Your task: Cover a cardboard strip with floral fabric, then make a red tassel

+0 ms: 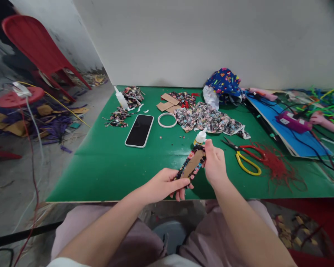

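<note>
The left hand (167, 183) covered the near end of the cardboard strip (191, 167); just beyond the grip, the strip hid the base of the glue bottle (201, 136).

The green counter (100, 163) carries a phone (139, 130) beside a tape ring (167, 120), a far bottle (121, 98), a near bottle (200, 137), cardboard (167, 103), fabric scraps (208, 118), scissors (246, 157) touching red thread (278, 167), and a blue board (289, 129).

Matt brown cardboard strip (192, 167) edged in floral cloth; glossy black phone (139, 130).
</note>
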The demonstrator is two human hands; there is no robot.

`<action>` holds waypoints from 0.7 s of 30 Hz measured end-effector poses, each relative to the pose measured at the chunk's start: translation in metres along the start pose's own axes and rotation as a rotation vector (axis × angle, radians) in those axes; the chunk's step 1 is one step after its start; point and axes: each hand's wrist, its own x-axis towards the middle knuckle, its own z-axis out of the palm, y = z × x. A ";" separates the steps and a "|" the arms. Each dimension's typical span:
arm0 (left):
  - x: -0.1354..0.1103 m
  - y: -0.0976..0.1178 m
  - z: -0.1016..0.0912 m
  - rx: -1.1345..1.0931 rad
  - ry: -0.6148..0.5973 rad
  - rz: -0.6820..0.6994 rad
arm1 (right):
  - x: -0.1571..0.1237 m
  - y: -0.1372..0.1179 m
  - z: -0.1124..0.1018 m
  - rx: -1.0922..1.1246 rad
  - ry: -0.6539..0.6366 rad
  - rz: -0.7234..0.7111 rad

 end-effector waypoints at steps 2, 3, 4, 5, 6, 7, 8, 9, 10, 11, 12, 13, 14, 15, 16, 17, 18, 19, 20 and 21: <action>0.001 -0.001 0.001 0.004 0.029 0.001 | -0.001 -0.002 0.001 -0.016 -0.025 -0.017; 0.001 -0.001 0.002 0.010 0.039 0.004 | -0.001 -0.002 0.001 -0.022 -0.038 -0.018; 0.001 -0.001 0.002 0.021 0.044 0.009 | -0.002 -0.003 0.002 -0.027 -0.047 -0.018; 0.001 -0.002 0.002 0.032 0.045 0.014 | -0.001 -0.003 0.002 -0.031 -0.054 -0.016; 0.001 -0.002 0.002 0.044 0.048 0.017 | -0.001 -0.004 0.002 -0.033 -0.061 -0.015; 0.001 -0.002 0.001 0.053 0.052 0.019 | -0.001 -0.004 0.003 -0.035 -0.069 -0.013; 0.001 -0.003 0.001 0.059 0.056 0.021 | 0.000 -0.004 0.003 -0.040 -0.082 -0.010; 0.001 -0.003 0.001 0.062 0.061 0.023 | 0.000 -0.005 0.003 -0.048 -0.097 -0.007; 0.001 -0.004 0.000 0.063 0.065 0.026 | 0.001 -0.006 0.002 -0.057 -0.114 -0.004; 0.002 -0.005 0.000 0.062 0.068 0.029 | 0.001 -0.007 0.002 -0.065 -0.134 0.000; 0.002 -0.005 -0.001 0.061 0.072 0.032 | 0.001 -0.007 0.003 -0.066 -0.157 0.007; 0.003 -0.006 -0.002 0.061 0.078 0.037 | 0.000 -0.008 0.003 -0.056 -0.185 0.017; 0.003 -0.006 -0.003 0.062 0.088 0.048 | -0.001 -0.008 0.003 -0.043 -0.232 0.029; 0.004 -0.006 -0.004 0.063 0.105 0.062 | -0.003 -0.008 0.004 -0.038 -0.300 0.043; 0.005 -0.006 -0.006 0.065 0.122 0.078 | -0.004 -0.008 0.005 -0.044 -0.388 0.059; 0.005 -0.005 -0.007 0.066 0.138 0.095 | -0.006 -0.007 0.005 -0.057 -0.480 0.078; 0.006 -0.005 -0.008 0.068 0.152 0.108 | -0.007 -0.007 0.006 -0.070 -0.561 0.097; 0.006 -0.004 -0.009 0.071 0.164 0.113 | -0.008 -0.006 0.007 -0.079 -0.620 0.113; 0.006 -0.004 -0.010 0.076 0.172 0.111 | -0.008 -0.006 0.007 -0.083 -0.648 0.124; 0.005 -0.003 -0.011 0.083 0.177 0.104 | -0.007 -0.006 0.006 -0.079 -0.642 0.124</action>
